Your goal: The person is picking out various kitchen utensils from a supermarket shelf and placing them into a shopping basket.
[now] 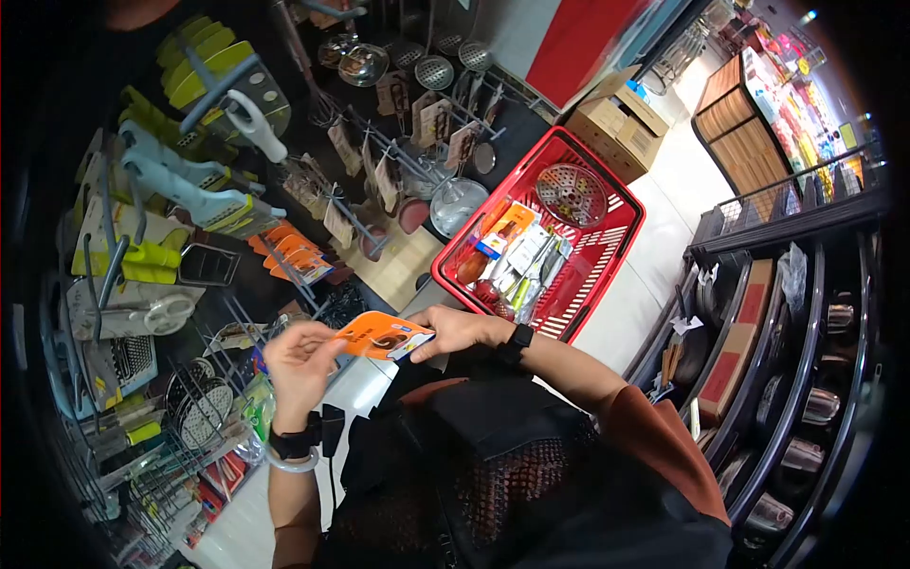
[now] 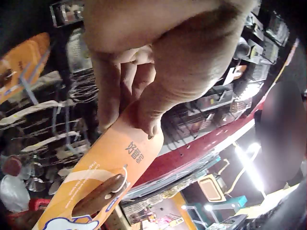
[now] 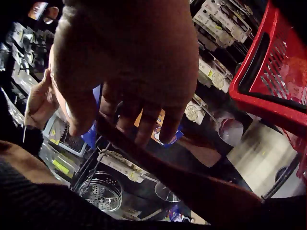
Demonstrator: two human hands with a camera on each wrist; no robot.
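Both hands hold a wooden spatula on an orange card [image 1: 379, 334] in front of the body. My left hand [image 1: 301, 360] pinches the card's end between thumb and fingers; in the left wrist view the thumb presses on the printed face, and the brown handle [image 2: 103, 194] with a white loop shows through a cut-out. At the card's other end my right hand [image 1: 457, 332] grips, thumb on one side and fingers behind. In the right wrist view the dark brown spatula [image 3: 192, 179] runs out below the right hand and broadens toward the lower right.
A red shopping basket [image 1: 633, 242] ahead holds a round perforated metal disc [image 1: 571, 195] and several packaged utensils. Hooks at left carry more orange cards [image 1: 284, 252], graters [image 1: 209, 266] and ladles. A cardboard box [image 1: 616, 123] stands behind the basket; shelves [image 1: 806, 379] line the right.
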